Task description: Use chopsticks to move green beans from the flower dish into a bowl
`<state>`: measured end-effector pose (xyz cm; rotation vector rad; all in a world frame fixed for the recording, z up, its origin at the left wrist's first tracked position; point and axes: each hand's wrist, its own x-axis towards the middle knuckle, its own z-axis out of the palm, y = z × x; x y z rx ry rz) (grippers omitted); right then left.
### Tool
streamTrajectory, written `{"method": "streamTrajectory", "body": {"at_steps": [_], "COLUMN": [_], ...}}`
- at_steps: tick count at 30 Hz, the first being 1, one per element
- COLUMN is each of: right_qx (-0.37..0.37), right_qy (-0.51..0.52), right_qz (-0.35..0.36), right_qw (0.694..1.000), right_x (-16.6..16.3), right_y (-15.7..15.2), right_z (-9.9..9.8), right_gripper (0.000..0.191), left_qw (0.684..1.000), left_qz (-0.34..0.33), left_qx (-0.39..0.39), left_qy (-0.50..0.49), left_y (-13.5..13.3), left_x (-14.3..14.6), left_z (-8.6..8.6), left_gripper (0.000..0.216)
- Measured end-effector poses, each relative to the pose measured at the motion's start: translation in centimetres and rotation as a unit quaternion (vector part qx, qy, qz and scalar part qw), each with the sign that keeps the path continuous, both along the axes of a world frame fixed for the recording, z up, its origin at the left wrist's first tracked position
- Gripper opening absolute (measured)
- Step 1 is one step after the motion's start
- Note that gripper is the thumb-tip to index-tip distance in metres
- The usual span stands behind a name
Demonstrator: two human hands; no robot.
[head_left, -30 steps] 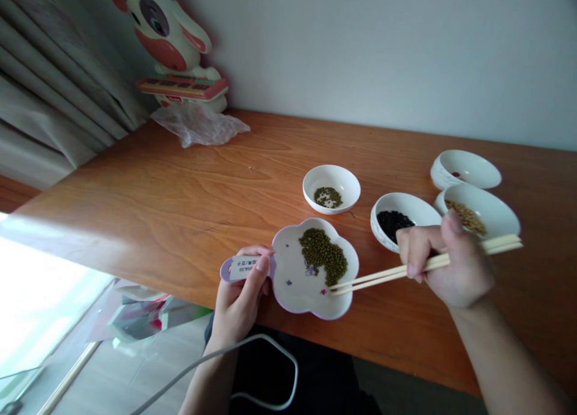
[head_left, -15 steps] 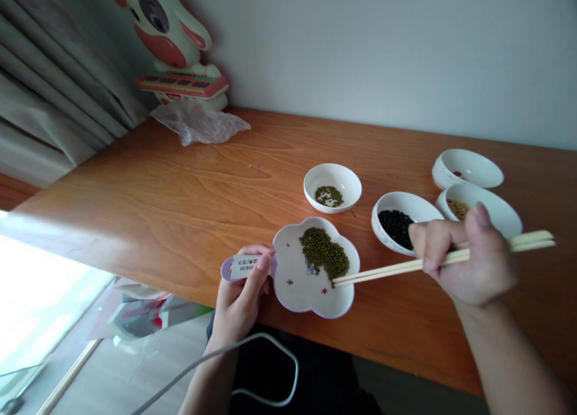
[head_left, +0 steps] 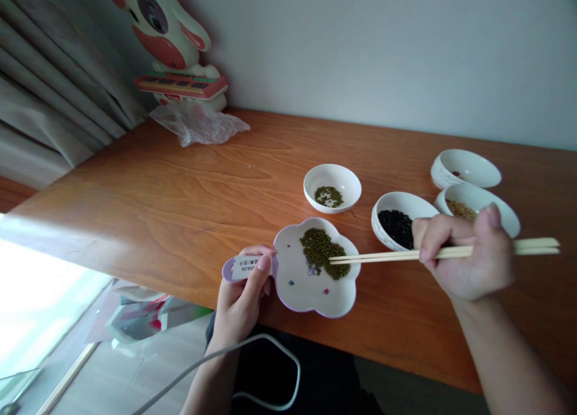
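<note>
My left hand [head_left: 246, 295] is closed around the purple, labelled handle of a flower-shaped dish [head_left: 297, 295] near the table's front edge. Green mung beans [head_left: 322, 247] lie heaped in the dish's upper right part. My right hand [head_left: 469, 253] grips a pair of light wooden chopsticks [head_left: 387, 256], whose tips reach into the beans. Just behind the dish is a white bowl [head_left: 351, 184] with a few more green beans. A second bowl [head_left: 419, 205], with black beans [head_left: 395, 227] inside, is partly covered by my right hand.
At the right stand a bowl with yellowish beans [head_left: 460, 209] and another bowl [head_left: 482, 169] with a little reddish content. A cow-shaped toy [head_left: 180, 84] and a clear plastic bag [head_left: 202, 127] sit at the back left. A pale cable [head_left: 216, 352] crosses my left forearm.
The chopstick tips have moved up and slightly left, from the lower edge of the bean heap into its middle. My left hand and the dish stay nearly still.
</note>
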<state>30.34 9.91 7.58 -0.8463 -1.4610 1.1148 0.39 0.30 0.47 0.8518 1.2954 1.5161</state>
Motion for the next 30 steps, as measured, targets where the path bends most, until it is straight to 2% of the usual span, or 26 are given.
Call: {"method": "streamTrajectory", "body": {"at_steps": [5,8,11,13,16,21,24,30], "right_qx": [0.005,0.006,-0.002,-0.022,-0.049,-0.072,-0.062,-0.016], "right_qy": [-0.025,-0.042,-0.026,0.014,0.065,0.064,0.041,0.023], "right_qz": [-0.027,-0.072,-0.161,-0.188,-0.252,-0.300,-0.294,-0.295], "right_qw": [0.999,0.996,0.987,0.982,0.964,0.949,0.953,0.955], "right_x": [-0.1,0.2,0.3,-0.3,-2.6,-6.0,-6.3,-6.0], "right_y": [-0.4,-3.2,-7.6,-10.3,-12.7,-13.0,-13.1,-13.8], "right_z": [0.3,0.0,-1.5,-3.1,-5.6,-7.8,-8.4,-9.2], "right_gripper": [0.073,0.072,0.080,0.086,0.082,0.079,0.077,0.057], "left_qw": [1.000,1.000,0.999,0.999,0.999,0.998,0.998,0.997], "left_qz": [-0.006,-0.023,-0.033,-0.037,-0.050,-0.064,-0.066,-0.066], "left_qx": [-0.006,-0.003,-0.002,-0.003,-0.001,0.007,0.003,0.005], "left_qy": [0.002,-0.002,-0.013,-0.016,-0.005,0.010,0.021,0.026], "left_y": [0.0,-0.1,-0.2,-0.2,-0.3,-0.2,-0.3,-0.2], "left_x": [0.1,0.2,0.2,0.2,0.0,-0.2,-0.3,-0.3], "left_z": [0.1,0.4,0.6,0.6,0.3,0.0,-0.1,-0.2], "left_gripper": [0.026,0.028,0.029,0.030,0.028,0.026,0.027,0.027]}}
